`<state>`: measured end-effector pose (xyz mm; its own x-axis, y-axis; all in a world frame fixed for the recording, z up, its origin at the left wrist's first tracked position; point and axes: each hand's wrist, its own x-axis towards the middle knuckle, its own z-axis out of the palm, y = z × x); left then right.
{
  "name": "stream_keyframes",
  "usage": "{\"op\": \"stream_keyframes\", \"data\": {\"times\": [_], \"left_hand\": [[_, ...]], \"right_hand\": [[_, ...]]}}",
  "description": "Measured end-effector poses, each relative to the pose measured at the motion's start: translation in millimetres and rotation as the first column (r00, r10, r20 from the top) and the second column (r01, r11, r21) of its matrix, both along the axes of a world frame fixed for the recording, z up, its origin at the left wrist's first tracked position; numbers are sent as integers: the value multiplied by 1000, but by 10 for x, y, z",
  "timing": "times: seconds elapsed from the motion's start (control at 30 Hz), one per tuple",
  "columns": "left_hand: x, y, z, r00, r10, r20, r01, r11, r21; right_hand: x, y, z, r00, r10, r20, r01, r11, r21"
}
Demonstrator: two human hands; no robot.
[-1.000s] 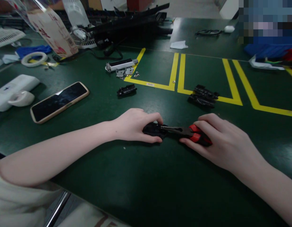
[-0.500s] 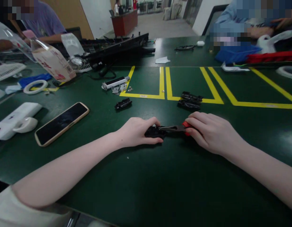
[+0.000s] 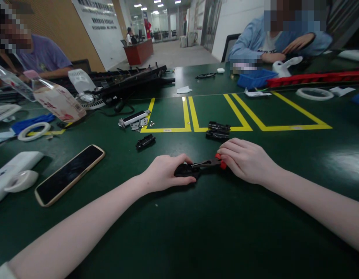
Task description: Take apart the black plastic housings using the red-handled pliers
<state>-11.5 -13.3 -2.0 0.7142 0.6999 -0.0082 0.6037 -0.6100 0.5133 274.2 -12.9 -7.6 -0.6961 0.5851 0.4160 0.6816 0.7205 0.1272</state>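
Observation:
My left hand [image 3: 169, 171] grips a small black plastic part [image 3: 187, 171] against the green tabletop, thumb on the near side and fingers on the far side. Red-handled pliers [image 3: 207, 163] are closed in my right hand [image 3: 249, 159]; their jaws reach to the part's right end and touch a small metallic piece there. What exactly the jaws hold is too small to tell. Beyond my hands lie two similar black parts [image 3: 217, 131], side by side near the yellow tape. Another black part [image 3: 145, 142] rests alone farther left.
At left lie a phone [image 3: 70, 174], a white power bank [image 3: 13, 172] and a tape roll [image 3: 34, 131]. A bottle [image 3: 59, 99] leans near a long black assembly [image 3: 138, 79]. Yellow tape [image 3: 167, 130] marks the table. Two people sit across, near a blue tray [image 3: 255, 78].
The camera view has tilted up and turned slightly, so the table things appear shifted left and lower. Both hands keep their hold on the black part and the pliers.

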Motion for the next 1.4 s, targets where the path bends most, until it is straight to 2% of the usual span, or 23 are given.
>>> {"op": "stream_keyframes", "data": {"times": [0.2, 0.53, 0.77, 1.4], "left_hand": [[19, 7, 10, 999, 12, -38, -12, 1000, 4], [4, 2, -5, 1000, 22, -12, -22, 1000, 15], [1, 1, 16, 1000, 8, -15, -9, 1000, -30], [13, 3, 23, 1000, 15, 7, -14, 999, -49]], "right_hand": [[-45, -33, 18, 1000, -17, 3, 17, 999, -29], [-35, -25, 4, 1000, -18, -1, 18, 1000, -9], [-4, -34, 38, 1000, -3, 17, 3, 1000, -9], [-15, -58, 26, 999, 2, -47, -4, 999, -34]]}}
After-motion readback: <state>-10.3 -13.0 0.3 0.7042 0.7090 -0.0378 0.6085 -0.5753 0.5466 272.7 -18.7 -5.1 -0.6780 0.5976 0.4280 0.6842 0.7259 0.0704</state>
